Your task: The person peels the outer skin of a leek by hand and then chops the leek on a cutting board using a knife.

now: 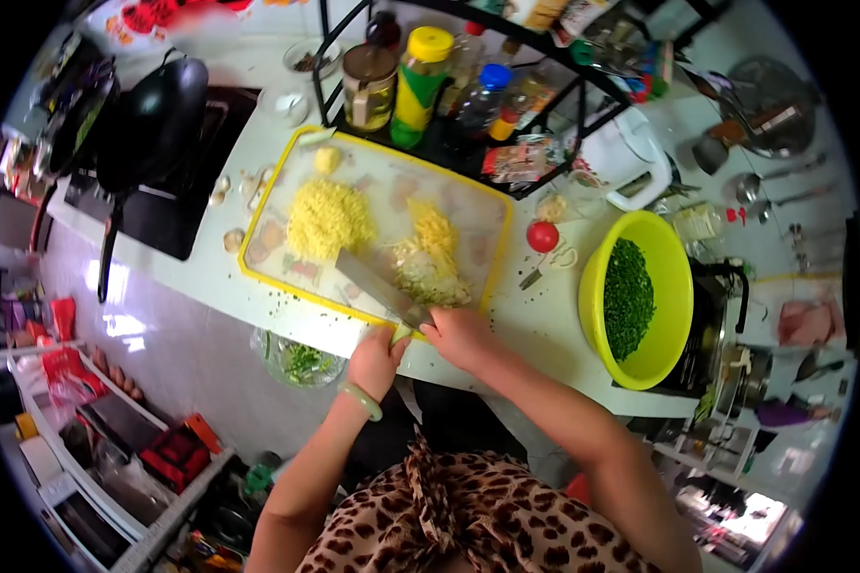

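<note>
My right hand (461, 339) is closed round the handle of a kitchen knife (377, 286), whose wide blade points up and left over the cutting board. At the board's near edge, my left hand (375, 361) is closed on a small pale green vegetable piece (403, 332), close beside the knife's handle end. The yellow-rimmed cutting board (354, 181) carries a large pile of finely diced yellow food (330, 222). To its right lie yellow shreds (434, 229) and a pile of pale chopped bits (432, 277). One yellow chunk (328, 159) sits near the top left corner.
A yellow-green bowl (674, 306) of chopped greens (628, 301) stands at right. Near it are a red round item (543, 237) and a peeler-like tool (531, 278). Behind the board is a bottle rack (478, 158); a wok (167, 115) is at left. Below the counter hangs a bag of scraps (301, 361).
</note>
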Demonstrator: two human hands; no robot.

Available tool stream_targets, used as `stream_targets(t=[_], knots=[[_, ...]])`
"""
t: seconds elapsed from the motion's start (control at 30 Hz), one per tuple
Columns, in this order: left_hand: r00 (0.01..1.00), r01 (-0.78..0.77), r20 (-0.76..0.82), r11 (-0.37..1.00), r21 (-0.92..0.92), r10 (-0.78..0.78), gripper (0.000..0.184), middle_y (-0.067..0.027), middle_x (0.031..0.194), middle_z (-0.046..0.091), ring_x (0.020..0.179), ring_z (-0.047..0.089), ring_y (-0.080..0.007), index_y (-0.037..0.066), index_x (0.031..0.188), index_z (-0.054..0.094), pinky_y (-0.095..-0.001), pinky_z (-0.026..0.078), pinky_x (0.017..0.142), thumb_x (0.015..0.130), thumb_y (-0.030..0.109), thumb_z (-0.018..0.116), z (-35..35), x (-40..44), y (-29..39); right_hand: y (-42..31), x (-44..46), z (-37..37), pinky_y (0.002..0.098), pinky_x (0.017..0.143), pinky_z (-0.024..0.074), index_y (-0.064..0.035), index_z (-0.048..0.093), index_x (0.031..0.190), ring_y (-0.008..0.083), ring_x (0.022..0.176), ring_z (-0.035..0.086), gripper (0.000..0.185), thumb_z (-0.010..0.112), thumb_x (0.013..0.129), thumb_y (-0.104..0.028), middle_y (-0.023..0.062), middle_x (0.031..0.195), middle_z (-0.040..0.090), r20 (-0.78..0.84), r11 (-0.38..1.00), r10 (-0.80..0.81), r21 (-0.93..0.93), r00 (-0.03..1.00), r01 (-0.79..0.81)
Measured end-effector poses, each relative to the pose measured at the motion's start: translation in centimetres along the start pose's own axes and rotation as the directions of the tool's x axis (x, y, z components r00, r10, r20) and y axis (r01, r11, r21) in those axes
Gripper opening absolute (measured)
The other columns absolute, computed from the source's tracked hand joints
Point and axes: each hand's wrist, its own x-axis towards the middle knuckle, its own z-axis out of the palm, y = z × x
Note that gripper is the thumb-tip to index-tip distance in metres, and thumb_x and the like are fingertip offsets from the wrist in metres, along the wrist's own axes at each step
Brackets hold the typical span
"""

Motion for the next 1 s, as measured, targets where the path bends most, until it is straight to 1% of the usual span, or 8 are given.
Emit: stream_targets(t=[0.07,0.33,0.43,0.53,0.6,0.73,0.87,1.0], knots=[[0.991,0.058,0.120,0.998,-0.012,-0.057,0.028,-0.0249,0.079,0.059,0.077,0.057,-0.0430,-0.002,0.089,0.057,-0.0480,0.045,0.068,0.085,0.026,0.060,-2.2,-0.8,1.7,0.3,0.0,0.1,0.0484,0.063,0.0465,0.0003,0.056,0.078,0.0402,0.069,0.059,0.021,0.056,0.084,-0.020,0.0214,0.072,0.060,-0.021,0.998,-0.059,-0.015,0.998,0.058],[0.988,-0.151,0.086,0.938,0.312,0.130,0.029,-0.0222,0.088,0.062,0.079,0.060,-0.0392,0.005,0.103,0.058,-0.0455,0.048,0.068,0.083,0.026,0.062,-10.6,-1.1,2.8,1.6,0.0,-5.6,0.0416,0.057,0.0449,0.0042,0.055,0.081,0.0350,0.063,0.060,0.026,0.059,0.083,-0.021,0.0218,0.070,0.060,-0.138,0.970,0.044,0.244,0.989,-0.009],[0.951,-0.309,0.156,0.836,0.453,0.267,0.025,-0.0152,0.090,0.062,0.080,0.060,-0.0363,0.009,0.102,0.059,-0.0439,0.049,0.069,0.081,0.023,0.063,-12.5,1.3,2.3,2.3,-0.6,-7.1,0.0337,0.055,0.0446,0.0046,0.058,0.090,0.0168,0.062,0.060,0.027,0.060,0.085,-0.022,0.0162,0.070,0.062,-0.311,0.925,0.110,0.379,0.944,0.017],[0.917,-0.398,0.234,0.722,0.566,0.323,0.023,-0.0088,0.084,0.058,0.083,0.058,-0.0306,0.012,0.098,0.061,-0.0424,0.048,0.072,0.077,0.019,0.064,-13.4,4.0,1.5,2.7,-1.7,-7.6,0.0341,0.055,0.0443,0.0039,0.058,0.090,0.0187,0.060,0.060,0.027,0.060,0.085,-0.023,0.0152,0.069,0.062,-0.274,0.935,0.156,0.350,0.949,-0.053],[0.785,-0.607,0.311,0.562,0.562,0.537,0.024,-0.0071,0.082,0.056,0.087,0.056,-0.0275,0.013,0.097,0.063,-0.0410,0.046,0.075,0.074,0.017,0.066,-13.6,5.8,-0.1,3.3,-2.3,-6.5,0.0351,0.055,0.0445,0.0027,0.058,0.089,0.0212,0.060,0.060,0.026,0.059,0.085,-0.023,0.0146,0.068,0.061,-0.267,0.959,0.140,0.275,0.953,-0.064],[0.746,-0.643,0.326,0.499,0.581,0.581,0.020,-0.0042,0.082,0.056,0.083,0.055,-0.0246,0.016,0.093,0.065,-0.0378,0.044,0.077,0.075,0.014,0.058,-12.9,7.6,-2.2,2.2,-3.5,-4.7,0.0434,0.059,0.0465,-0.0015,0.053,0.081,0.0344,0.067,0.061,0.019,0.059,0.082,-0.020,0.0152,0.067,0.061,-0.232,0.993,0.099,0.080,0.968,-0.083],[0.729,-0.636,0.244,0.502,0.586,0.639,0.020,-0.0029,0.079,0.053,0.080,0.053,-0.0232,0.016,0.093,0.065,-0.0391,0.043,0.082,0.076,0.013,0.054,-11.7,7.3,-2.7,1.2,-4.0,-3.3,0.0430,0.061,0.0482,-0.0056,0.053,0.093,0.0310,0.069,0.063,0.020,0.060,0.081,-0.018,0.0111,0.071,0.063,-0.225,0.997,0.074,0.035,0.971,-0.068],[0.800,-0.554,0.203,0.564,0.613,0.565,0.032,-0.0079,0.105,0.055,0.107,0.049,-0.0268,0.017,0.108,0.062,-0.0498,0.035,0.097,0.077,0.012,0.055,-11.6,6.0,-3.5,0.9,-4.1,-3.4,0.0407,0.063,0.0494,-0.0084,0.049,0.107,0.0278,0.072,0.064,0.033,0.063,0.078,-0.014,0.0079,0.078,0.066,-0.226,0.999,0.016,0.037,0.974,-0.008]])
